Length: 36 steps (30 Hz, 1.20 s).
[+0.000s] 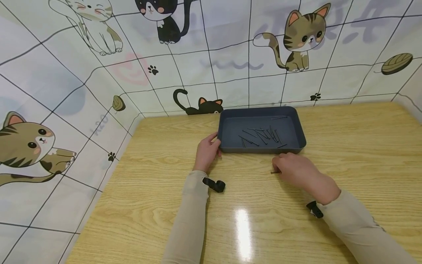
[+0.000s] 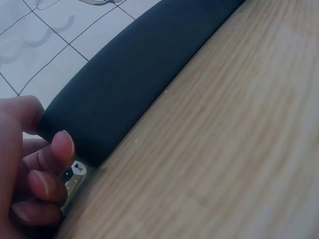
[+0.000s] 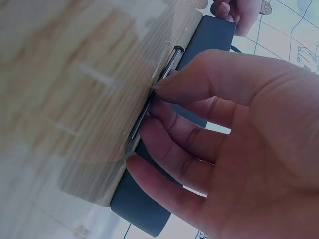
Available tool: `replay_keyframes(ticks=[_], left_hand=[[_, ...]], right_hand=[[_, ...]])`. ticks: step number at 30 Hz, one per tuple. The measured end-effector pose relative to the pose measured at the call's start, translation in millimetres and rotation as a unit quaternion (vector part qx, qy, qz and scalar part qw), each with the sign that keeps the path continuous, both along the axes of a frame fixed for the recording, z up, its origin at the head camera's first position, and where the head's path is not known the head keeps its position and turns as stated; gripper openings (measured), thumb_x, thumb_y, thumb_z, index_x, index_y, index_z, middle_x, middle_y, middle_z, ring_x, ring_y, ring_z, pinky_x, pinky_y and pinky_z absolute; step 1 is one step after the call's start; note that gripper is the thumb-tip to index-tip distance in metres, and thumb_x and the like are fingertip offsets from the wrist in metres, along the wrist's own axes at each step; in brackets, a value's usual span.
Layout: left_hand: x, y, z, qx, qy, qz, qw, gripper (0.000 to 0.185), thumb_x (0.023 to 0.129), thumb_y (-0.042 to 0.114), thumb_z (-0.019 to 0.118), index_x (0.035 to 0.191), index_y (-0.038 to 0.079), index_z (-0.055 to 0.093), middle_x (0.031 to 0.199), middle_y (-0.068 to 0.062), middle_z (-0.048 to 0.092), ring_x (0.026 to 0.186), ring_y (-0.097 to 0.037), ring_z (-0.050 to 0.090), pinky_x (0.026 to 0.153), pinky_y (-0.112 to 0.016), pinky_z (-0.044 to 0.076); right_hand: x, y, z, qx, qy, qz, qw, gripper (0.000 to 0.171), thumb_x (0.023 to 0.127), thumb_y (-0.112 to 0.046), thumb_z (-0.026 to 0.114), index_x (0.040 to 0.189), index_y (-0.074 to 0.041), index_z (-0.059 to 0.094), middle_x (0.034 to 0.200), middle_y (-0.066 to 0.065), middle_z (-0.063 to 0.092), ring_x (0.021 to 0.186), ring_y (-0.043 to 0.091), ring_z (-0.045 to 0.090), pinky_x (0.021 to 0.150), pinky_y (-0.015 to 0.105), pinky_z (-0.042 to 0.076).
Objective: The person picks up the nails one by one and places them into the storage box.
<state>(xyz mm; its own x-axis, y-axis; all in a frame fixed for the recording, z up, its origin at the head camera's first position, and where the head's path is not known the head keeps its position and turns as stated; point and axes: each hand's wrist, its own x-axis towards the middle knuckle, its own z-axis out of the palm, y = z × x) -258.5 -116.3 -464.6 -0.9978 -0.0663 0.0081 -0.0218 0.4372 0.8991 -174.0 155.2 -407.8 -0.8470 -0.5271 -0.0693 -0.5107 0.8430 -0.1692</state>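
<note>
Gripping the near left corner of the dark tray (image 1: pixel 227 126), the left hand (image 1: pixel 207 152) holds it on the wooden table (image 1: pixel 346 154). The right hand (image 1: pixel 295 169) pinches a thin metal nail (image 3: pixel 157 92) against the tabletop, just before the tray.

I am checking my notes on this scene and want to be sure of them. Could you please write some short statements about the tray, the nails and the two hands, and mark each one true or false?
1. The left hand grips the near left corner of the dark tray. True.
2. The tray has nothing in it. False: several thin nails lie on its floor.
3. The right hand has its fingertips on a nail that lies on the wooden table. True.
4. The right hand is inside the tray. False: it is on the table, in front of the tray's near wall.
5. The tray stands on its side. False: it sits flat on the table.
</note>
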Motion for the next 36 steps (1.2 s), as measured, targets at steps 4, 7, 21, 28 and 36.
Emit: replay_keyframes(ticks=[4, 7, 21, 28, 36], left_hand=[[-0.4, -0.8, -0.5, -0.004, 0.000, 0.001, 1.0000, 0.045, 0.080, 0.028, 0.045, 0.125, 0.025, 0.053, 0.051, -0.004, 0.058, 0.034, -0.016, 0.038, 0.034, -0.026, 0.029], [-0.2, -1.1, -0.7, -0.005, 0.001, 0.002, 1.0000, 0.046, 0.080, 0.028, 0.045, 0.125, 0.024, 0.053, 0.051, -0.004, 0.058, 0.034, -0.016, 0.039, 0.034, -0.026, 0.029], [0.8, -1.6, 0.0, 0.002, -0.002, 0.000, 1.0000, 0.045, 0.081, 0.028, 0.045, 0.125, 0.024, 0.054, 0.052, -0.005, 0.058, 0.034, -0.015, 0.036, 0.034, -0.026, 0.027], [1.8, -1.2, 1.4, 0.006, -0.002, -0.003, 1.0000, 0.045, 0.081, 0.028, 0.045, 0.125, 0.024, 0.053, 0.053, -0.006, 0.058, 0.034, -0.015, 0.036, 0.034, -0.026, 0.027], [-0.2, -1.8, -2.2, 0.007, 0.007, -0.005, 0.9999, 0.045, 0.081, 0.029, 0.045, 0.124, 0.024, 0.054, 0.052, -0.004, 0.058, 0.035, -0.015, 0.037, 0.034, -0.026, 0.027]], right_hand=[[0.2, -0.3, 0.2, 0.007, -0.002, 0.000, 1.000, 0.013, 0.076, -0.007, 0.063, 0.072, -0.013, 0.053, 0.070, -0.003, 0.044, 0.062, 0.015, 0.040, 0.053, 0.029, 0.032], [0.3, -0.5, 0.4, 0.006, -0.003, 0.000, 1.000, 0.013, 0.076, -0.006, 0.063, 0.073, -0.013, 0.052, 0.070, -0.003, 0.044, 0.061, 0.015, 0.039, 0.053, 0.029, 0.032], [-1.9, 0.1, 1.9, -0.022, -0.017, -0.005, 1.000, 0.012, 0.076, -0.005, 0.062, 0.079, -0.015, 0.057, 0.074, -0.004, 0.054, 0.060, 0.012, 0.044, 0.051, 0.029, 0.037], [-4.6, 1.5, 7.3, -0.041, -0.032, 0.004, 0.999, 0.017, 0.076, -0.003, 0.062, 0.090, -0.013, 0.066, 0.089, 0.000, 0.062, 0.075, 0.016, 0.056, 0.063, 0.034, 0.046], [-6.7, -0.9, 15.8, -0.051, -0.024, -0.008, 0.998, 0.016, 0.079, -0.006, 0.060, 0.093, -0.010, 0.065, 0.084, 0.000, 0.061, 0.066, 0.011, 0.050, 0.053, 0.027, 0.040]])
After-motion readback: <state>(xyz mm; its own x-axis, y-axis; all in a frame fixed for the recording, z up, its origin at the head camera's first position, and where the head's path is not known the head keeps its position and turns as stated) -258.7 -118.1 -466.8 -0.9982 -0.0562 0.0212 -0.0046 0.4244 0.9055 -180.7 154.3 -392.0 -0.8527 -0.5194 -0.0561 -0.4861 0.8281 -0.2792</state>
